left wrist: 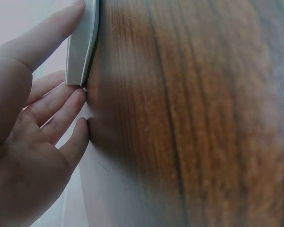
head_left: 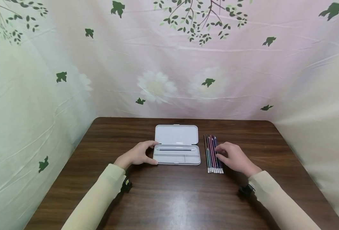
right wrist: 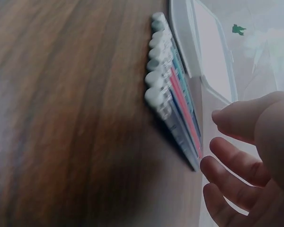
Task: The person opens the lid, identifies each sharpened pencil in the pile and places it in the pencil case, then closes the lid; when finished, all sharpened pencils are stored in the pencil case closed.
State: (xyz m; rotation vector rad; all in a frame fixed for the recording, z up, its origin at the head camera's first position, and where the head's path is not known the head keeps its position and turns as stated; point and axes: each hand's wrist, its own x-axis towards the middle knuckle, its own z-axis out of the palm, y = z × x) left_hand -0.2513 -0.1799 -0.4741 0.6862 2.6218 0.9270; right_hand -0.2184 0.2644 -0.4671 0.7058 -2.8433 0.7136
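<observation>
A white pencil case lies with its lid folded back, and one dark pencil rests in its long rear compartment. At the case's left end my left hand holds it, thumb at the front corner and index finger by the hinge corner. Several pencils lie side by side to the right of the case, white erasers toward me. Over the row's right side hovers my right hand; in the right wrist view its loosely bent fingers are apart from the pencils, with nothing between them.
Both things lie on a dark wood-grain table with rounded far corners. A pale curtain printed with leaves, birds and flowers hangs behind the table and along both sides. Each wrist wears a black device.
</observation>
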